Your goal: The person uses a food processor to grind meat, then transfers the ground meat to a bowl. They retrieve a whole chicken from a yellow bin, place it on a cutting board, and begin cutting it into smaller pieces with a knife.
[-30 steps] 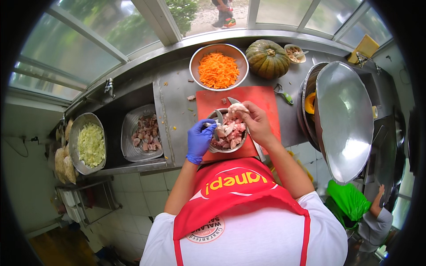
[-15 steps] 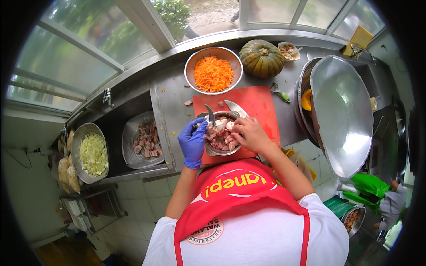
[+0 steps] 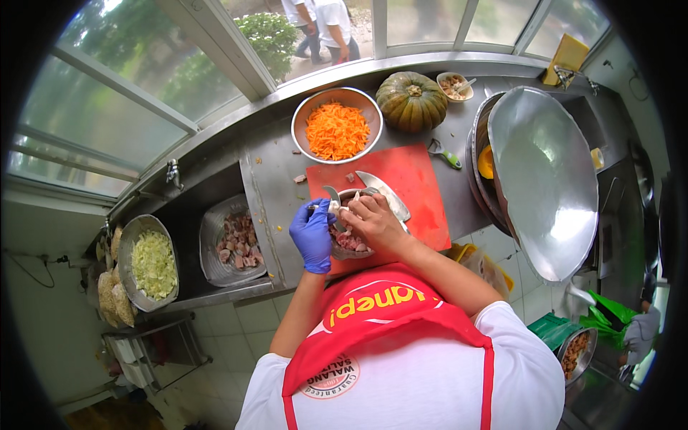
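My left hand (image 3: pixel 311 236), in a blue glove, is closed around a small knife with a curved blade (image 3: pixel 331 193) that points up and away. Bare, my right hand (image 3: pixel 378 223) pinches a pale piece of meat (image 3: pixel 343 206) against that blade. Both hands are over a metal bowl (image 3: pixel 356 255) holding pink meat pieces (image 3: pixel 350 239), partly hidden by my fingers. The bowl stands on a red cutting board (image 3: pixel 423 188). Beside it, a broad-bladed knife (image 3: pixel 387 195) lies on the board, its handle end hidden behind my right hand.
Beyond the board are a bowl of shredded carrot (image 3: pixel 337 132), a green pumpkin (image 3: pixel 411 102) and a peeler (image 3: pixel 446 155). A large metal pan (image 3: pixel 546 186) leans at right. Leftward, a basin of meat (image 3: pixel 236 244) sits in the sink, near a tray of chopped greens (image 3: pixel 152 265).
My right hand has lifted from the meat in the bowl and moved to the blade, now pinching a pale piece. The view has shifted slightly; two people now show outside the window.
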A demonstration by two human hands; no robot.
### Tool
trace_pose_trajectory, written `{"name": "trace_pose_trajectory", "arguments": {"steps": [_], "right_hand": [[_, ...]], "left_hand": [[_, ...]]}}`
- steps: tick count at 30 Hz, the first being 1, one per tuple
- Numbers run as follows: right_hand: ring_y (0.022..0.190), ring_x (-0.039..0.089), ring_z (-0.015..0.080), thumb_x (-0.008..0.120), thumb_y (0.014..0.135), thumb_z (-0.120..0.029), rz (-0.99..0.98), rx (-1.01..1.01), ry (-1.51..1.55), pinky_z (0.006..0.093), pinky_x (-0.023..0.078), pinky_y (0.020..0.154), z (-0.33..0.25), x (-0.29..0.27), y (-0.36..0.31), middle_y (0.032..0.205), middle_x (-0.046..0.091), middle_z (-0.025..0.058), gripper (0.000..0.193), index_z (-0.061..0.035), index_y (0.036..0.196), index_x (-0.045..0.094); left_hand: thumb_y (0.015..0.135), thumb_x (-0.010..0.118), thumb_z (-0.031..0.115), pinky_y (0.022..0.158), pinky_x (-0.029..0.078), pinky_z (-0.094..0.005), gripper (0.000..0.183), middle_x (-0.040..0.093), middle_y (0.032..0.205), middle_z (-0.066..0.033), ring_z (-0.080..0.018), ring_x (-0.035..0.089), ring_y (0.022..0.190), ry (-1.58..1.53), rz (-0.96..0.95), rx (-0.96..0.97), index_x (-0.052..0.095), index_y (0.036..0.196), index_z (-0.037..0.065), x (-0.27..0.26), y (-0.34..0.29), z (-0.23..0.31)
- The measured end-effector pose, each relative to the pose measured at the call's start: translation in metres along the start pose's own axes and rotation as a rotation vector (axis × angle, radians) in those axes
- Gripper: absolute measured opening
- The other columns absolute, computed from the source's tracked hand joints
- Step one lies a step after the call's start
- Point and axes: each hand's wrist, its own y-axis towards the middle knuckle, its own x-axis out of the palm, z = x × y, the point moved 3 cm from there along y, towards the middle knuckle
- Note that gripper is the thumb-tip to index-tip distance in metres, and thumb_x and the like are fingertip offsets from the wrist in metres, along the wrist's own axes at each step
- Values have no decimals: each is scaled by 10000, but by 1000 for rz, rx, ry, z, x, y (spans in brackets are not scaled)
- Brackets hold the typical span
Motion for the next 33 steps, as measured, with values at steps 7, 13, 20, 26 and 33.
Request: {"name": "trace_pose_trajectory", "arguments": {"steps": [7, 13, 20, 26, 33], "right_hand": [[1078, 575, 227, 717, 858, -160, 16, -80, 51, 439, 426, 978, 8, 0, -6, 1086, 608, 22, 351, -142, 1207, 689], [1113, 578, 253, 750, 797, -106, -12, -26, 119, 441, 429, 976, 10, 4, -9, 1128, 618, 33, 370, -136, 1161, 690], [1100, 578, 290, 799, 712, -78, 24, 11, 155, 455, 438, 955, 5, -1, -14, 1178, 638, 62, 371, -138, 1071, 734], [1081, 571, 308, 764, 766, -76, 39, 50, 217, 455, 424, 933, 5, 1, -18, 1088, 612, 68, 229, -108, 985, 702], [1085, 571, 315, 757, 779, -88, 31, 74, 229, 466, 420, 939, 6, 3, -25, 1095, 620, 72, 212, -103, 983, 702]], "left_hand": [[999, 704, 94, 670, 591, -243, 127, 720, 924, -48, -98, 670, 747, -82, -96, -269, 745, 1066, -5, -14, 9, -10], [1016, 693, 138, 713, 602, -247, 175, 732, 966, -58, -109, 685, 794, -86, -143, -339, 735, 1108, -5, -15, 5, -12], [1003, 709, 126, 654, 588, -230, 128, 702, 870, -29, -86, 666, 734, -170, -86, -313, 731, 1003, 0, -6, 4, -26], [1020, 679, 123, 676, 602, -242, 144, 731, 933, -55, -109, 691, 757, -188, -63, -277, 738, 1071, 1, -2, 2, -27], [1017, 692, 125, 658, 604, -255, 147, 725, 908, -46, -94, 669, 730, -201, -16, -246, 746, 1049, -8, 1, -2, -32]]}}
